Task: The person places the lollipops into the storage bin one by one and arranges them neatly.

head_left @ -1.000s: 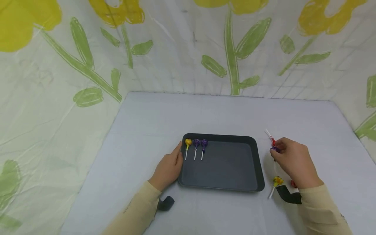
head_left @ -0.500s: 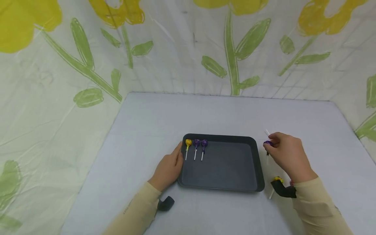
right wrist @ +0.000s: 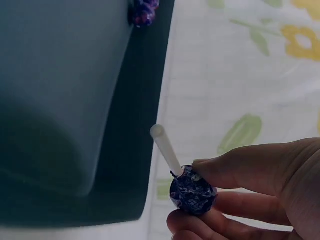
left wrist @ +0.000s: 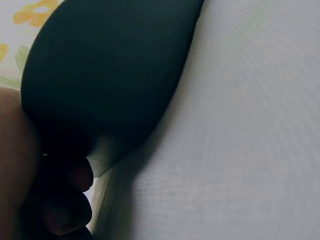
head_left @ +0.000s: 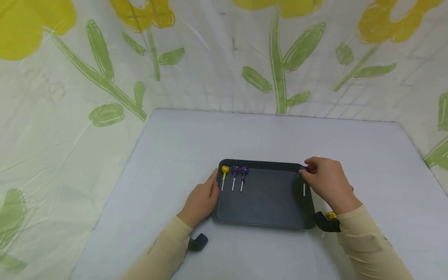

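Note:
My right hand (head_left: 327, 182) pinches a purple-wrapped lollipop (right wrist: 192, 196) by its candy head, over the right rim of a dark grey tray (head_left: 266, 208). Its white stick (right wrist: 167, 150) points down in the head view. At the tray's left side, my left hand (head_left: 199, 202) holds the edge, fingers (left wrist: 70, 212) curled in the left wrist view. Inside the tray, along its far left, a yellow lollipop (head_left: 225, 170) and two purple lollipops, one left (head_left: 235, 171) and one right (head_left: 244, 171), lie in a row, sticks toward me.
A yellow lollipop (head_left: 330, 215) lies on the white table (head_left: 266, 254) right of the tray, partly behind the black wrist mount (head_left: 327, 223). A bit of red (head_left: 352, 188) shows beside the right wrist. A flower-patterned sheet (head_left: 210, 70) hangs behind the table.
My right hand has carried the purple lollipop leftward from the table on the right to above the tray's right rim. The left hand and the tray have stayed put.

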`<state>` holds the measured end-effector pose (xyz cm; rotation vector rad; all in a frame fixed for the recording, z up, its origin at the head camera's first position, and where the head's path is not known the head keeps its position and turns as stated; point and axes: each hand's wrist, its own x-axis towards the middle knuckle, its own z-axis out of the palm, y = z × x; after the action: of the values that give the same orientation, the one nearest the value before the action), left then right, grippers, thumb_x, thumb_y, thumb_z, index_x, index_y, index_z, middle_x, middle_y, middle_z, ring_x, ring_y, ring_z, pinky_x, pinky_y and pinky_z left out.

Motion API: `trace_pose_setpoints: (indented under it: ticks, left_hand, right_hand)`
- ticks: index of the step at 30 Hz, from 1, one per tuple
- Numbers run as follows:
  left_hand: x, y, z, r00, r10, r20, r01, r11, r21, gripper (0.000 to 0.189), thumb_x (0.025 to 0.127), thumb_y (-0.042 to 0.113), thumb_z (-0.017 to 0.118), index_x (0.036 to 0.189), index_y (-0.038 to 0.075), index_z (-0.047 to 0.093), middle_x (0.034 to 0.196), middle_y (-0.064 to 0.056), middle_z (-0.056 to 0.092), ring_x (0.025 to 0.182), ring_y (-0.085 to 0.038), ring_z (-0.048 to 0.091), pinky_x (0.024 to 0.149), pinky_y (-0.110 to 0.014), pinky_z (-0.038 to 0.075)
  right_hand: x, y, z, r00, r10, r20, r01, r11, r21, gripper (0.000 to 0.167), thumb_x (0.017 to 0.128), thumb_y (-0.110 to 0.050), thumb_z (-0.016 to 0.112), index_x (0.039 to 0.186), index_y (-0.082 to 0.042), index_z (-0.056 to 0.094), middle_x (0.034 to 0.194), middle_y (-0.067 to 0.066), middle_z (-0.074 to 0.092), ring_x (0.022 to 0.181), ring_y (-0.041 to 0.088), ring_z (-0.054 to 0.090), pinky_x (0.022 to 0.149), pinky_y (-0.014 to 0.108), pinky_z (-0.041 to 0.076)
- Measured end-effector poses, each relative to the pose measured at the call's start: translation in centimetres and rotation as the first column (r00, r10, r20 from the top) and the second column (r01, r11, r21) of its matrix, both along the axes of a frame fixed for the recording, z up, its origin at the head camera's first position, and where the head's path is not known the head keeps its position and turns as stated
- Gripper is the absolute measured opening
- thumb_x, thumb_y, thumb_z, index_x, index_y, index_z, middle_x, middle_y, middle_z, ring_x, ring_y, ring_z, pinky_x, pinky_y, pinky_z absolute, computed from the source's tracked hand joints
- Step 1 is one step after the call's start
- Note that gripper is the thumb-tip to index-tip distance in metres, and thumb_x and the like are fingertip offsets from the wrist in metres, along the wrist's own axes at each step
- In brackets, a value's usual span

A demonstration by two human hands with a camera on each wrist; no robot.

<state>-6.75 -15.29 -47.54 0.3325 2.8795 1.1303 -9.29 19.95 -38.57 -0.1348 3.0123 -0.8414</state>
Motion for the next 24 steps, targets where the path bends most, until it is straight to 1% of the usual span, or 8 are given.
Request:
trace_pose_setpoints:
  ticks: [2, 4, 8, 14, 24]
  left_hand:
    - [0.0, 0.0, -0.1, 1.000, 0.000, -0.002, 0.000, 1.000, -0.001, 0.054, 0.111, 0.018, 0.044, 0.161, 0.000, 0.039, 0.055, 0.009, 0.037, 0.046, -0.008, 0.031, 0.046, -0.028, 0.029]
    - [0.0, -0.1, -0.1, 1.000, 0.001, 0.000, -0.001, 1.000, 0.000, 0.054, 0.111, 0.018, 0.044, 0.161, 0.000, 0.039, 0.054, 0.009, 0.037, 0.046, -0.008, 0.031, 0.046, -0.028, 0.029]
    - [0.0, -0.1, -0.1, 1.000, -0.002, -0.001, 0.002, 1.000, -0.002, 0.053, 0.111, 0.018, 0.044, 0.161, 0.000, 0.039, 0.055, 0.009, 0.037, 0.046, -0.008, 0.031, 0.047, -0.028, 0.029]
    - [0.0, -0.1, 0.0, 1.000, -0.006, -0.002, 0.006, 1.000, -0.004, 0.054, 0.111, 0.018, 0.043, 0.161, 0.000, 0.038, 0.055, 0.009, 0.038, 0.046, -0.007, 0.032, 0.047, -0.028, 0.029]
    - [0.1, -0.1, 0.0, 1.000, -0.006, -0.019, 0.006, 1.000, -0.006, 0.053, 0.110, 0.018, 0.044, 0.160, 0.000, 0.040, 0.056, 0.009, 0.037, 0.047, -0.007, 0.031, 0.047, -0.028, 0.029]
  right_hand:
    - [-0.2, -0.5, 0.1, 1.000, 0.012, 0.002, -0.012, 1.000, -0.002, 0.035, 0.096, -0.016, 0.072, 0.122, 0.008, 0.073, 0.104, 0.023, 0.077, 0.094, 0.036, 0.074, 0.081, 0.053, 0.058]
    - [-0.3, -0.9, 0.1, 1.000, 0.024, -0.006, -0.024, 1.000, -0.009, 0.033, 0.096, -0.015, 0.071, 0.120, 0.009, 0.074, 0.103, 0.023, 0.077, 0.094, 0.036, 0.074, 0.083, 0.054, 0.058]
    - [-0.4, -1.5, -0.1, 0.999, 0.037, -0.023, -0.038, 0.999, -0.018, 0.030, 0.096, -0.014, 0.072, 0.117, 0.008, 0.076, 0.102, 0.023, 0.077, 0.093, 0.036, 0.074, 0.081, 0.054, 0.058]
    - [-0.7, -2.4, -0.4, 0.999, 0.043, -0.030, -0.043, 0.999, 0.000, 0.027, 0.095, -0.015, 0.075, 0.112, 0.007, 0.077, 0.100, 0.022, 0.077, 0.090, 0.034, 0.074, 0.078, 0.053, 0.058]
    - [-1.4, -3.9, -0.6, 0.991, 0.098, -0.086, -0.098, 0.995, 0.006, 0.021, 0.092, -0.013, 0.079, 0.104, 0.004, 0.080, 0.095, 0.019, 0.077, 0.084, 0.031, 0.072, 0.078, 0.053, 0.057]
